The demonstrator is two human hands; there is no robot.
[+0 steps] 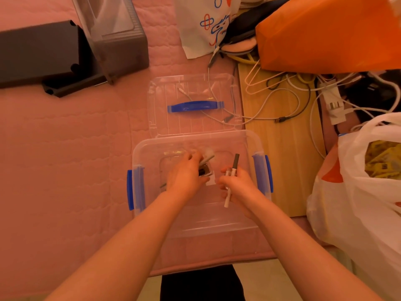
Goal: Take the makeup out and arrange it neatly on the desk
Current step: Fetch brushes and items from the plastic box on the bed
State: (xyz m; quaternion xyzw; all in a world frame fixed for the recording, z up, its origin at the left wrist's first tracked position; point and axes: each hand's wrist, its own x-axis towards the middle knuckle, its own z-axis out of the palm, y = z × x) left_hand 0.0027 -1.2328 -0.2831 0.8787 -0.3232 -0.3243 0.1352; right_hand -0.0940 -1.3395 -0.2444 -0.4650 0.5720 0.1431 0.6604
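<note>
Inside one box [196,228], two hands [184,175] [237,185] hold makeup [236,162].

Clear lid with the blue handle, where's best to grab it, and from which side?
Grip the blue handle at its middle, coming straight down from above. The lid lies flat, handle up and running left to right, so fingers should hook under its bar.
</note>
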